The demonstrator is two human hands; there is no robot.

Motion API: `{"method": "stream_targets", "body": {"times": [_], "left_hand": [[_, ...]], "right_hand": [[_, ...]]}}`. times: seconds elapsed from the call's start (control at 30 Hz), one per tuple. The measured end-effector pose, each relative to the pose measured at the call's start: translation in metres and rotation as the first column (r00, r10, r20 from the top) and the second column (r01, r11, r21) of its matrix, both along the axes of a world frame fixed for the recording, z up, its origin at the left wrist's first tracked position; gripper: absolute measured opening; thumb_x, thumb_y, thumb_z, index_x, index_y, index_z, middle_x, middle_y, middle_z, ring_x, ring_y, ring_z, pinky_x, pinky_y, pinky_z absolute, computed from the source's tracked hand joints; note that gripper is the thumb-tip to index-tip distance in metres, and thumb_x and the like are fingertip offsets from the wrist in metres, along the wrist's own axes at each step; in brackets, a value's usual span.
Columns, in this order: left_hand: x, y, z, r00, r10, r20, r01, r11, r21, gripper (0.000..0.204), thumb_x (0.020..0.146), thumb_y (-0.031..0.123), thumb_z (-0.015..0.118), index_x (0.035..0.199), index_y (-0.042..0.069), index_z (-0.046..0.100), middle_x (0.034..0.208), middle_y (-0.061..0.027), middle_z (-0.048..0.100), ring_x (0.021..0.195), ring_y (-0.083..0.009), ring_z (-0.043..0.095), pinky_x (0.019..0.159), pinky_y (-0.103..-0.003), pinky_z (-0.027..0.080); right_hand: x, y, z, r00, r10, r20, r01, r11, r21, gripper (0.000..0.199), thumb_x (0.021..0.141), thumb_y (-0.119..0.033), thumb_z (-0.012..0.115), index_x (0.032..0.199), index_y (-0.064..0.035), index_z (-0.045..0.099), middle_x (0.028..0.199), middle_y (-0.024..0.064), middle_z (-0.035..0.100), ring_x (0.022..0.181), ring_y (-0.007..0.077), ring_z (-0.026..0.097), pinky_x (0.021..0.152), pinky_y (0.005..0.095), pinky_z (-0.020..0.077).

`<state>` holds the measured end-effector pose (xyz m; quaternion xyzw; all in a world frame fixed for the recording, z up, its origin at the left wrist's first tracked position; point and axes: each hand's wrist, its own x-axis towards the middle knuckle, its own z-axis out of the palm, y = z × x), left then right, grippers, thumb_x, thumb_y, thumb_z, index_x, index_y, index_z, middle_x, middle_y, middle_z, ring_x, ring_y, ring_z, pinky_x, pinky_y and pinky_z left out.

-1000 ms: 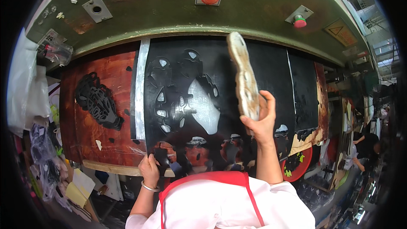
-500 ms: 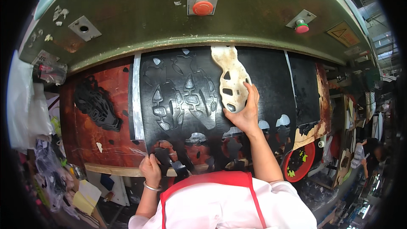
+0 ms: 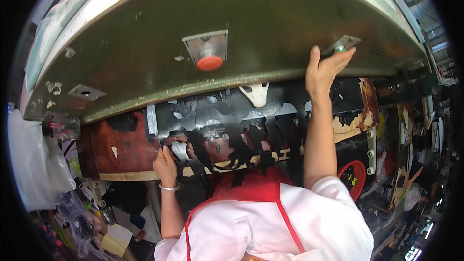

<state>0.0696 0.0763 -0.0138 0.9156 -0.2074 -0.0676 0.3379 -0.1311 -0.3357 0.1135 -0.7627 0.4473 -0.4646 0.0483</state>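
Note:
My right hand [image 3: 325,73] is raised to the green machine front, its fingers stretched out and thumb apart. Its palm and fingers cover most of a push button [image 3: 341,48] with a green collar. My left hand [image 3: 165,168] is closed at the near left edge of a black sheet [image 3: 227,108], fingers pinching its rim. The sheet's near part is a web of cut-out holes hanging over the table edge. A cream-white cutting die [image 3: 256,94] lies on the sheet, its far part hidden beneath the green beam [image 3: 261,29].
A red mushroom button [image 3: 210,63] juts from the beam's middle. Black cut pieces [image 3: 123,122] lie on the reddish board [image 3: 104,147] at left. Below right stands a red basin [image 3: 358,174] with yellow-green scraps. Clear plastic bags [image 3: 36,159] hang at the far left.
My right hand has left the white die and risen right to the push button. The beam now covers more of the die and sheet. My left hand stays at the sheet's edge.

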Motion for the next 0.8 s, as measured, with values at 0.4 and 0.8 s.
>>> {"method": "stream_targets", "body": {"times": [0.4,0.8], "left_hand": [[0.025,-0.025,0.013,0.998,0.019,0.066,-0.007,0.985,-0.175,0.039,0.100,0.028,0.052,0.073,0.001,0.057,0.059,-0.0146,0.055,0.051,-0.0246,0.055,0.052,-0.037,0.042],[-0.024,0.023,0.001,0.999,0.043,0.031,-0.035,0.973,-0.230,0.032,0.102,0.023,0.045,0.079,0.002,0.053,0.059,-0.0126,0.055,0.054,-0.0263,0.053,0.056,-0.039,0.042]], "right_hand": [[-0.116,0.011,-0.070,0.986,-0.151,0.067,0.120,0.935,0.334,0.075,0.087,-0.022,0.071,0.146,0.0033,0.031,0.119,0.0206,0.062,0.106,0.0280,0.061,0.092,0.0346,0.0462],[-0.222,0.085,-0.104,0.965,-0.175,0.193,0.019,0.788,0.615,0.018,0.092,-0.015,0.065,0.093,0.0037,0.066,0.072,0.0062,0.061,0.070,0.0102,0.054,0.066,0.0266,0.0463]]}}
